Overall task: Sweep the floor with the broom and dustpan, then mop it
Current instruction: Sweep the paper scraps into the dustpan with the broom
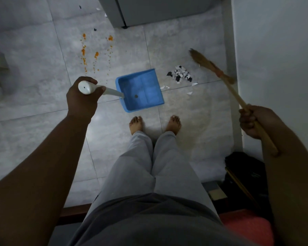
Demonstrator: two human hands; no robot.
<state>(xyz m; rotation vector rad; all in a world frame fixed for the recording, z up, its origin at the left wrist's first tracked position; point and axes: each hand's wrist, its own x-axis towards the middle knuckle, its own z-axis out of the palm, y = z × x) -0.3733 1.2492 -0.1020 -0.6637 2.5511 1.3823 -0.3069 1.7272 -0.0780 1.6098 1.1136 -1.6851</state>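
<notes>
**Grey tile floor [34, 50], dustpan [142, 89] down, broom [219, 73] in hand**

The blue dustpan rests on the tiles just ahead of two bare feet [136, 124], with a pile of black and white paper scraps [180, 74] just beside it. The right hand [251, 121] clenches the wooden broom stick, its bristles blurred near the wall. The left hand [82, 98] wraps around the dustpan's white handle. Orange crumbs [96, 54] lie scattered further left.
</notes>
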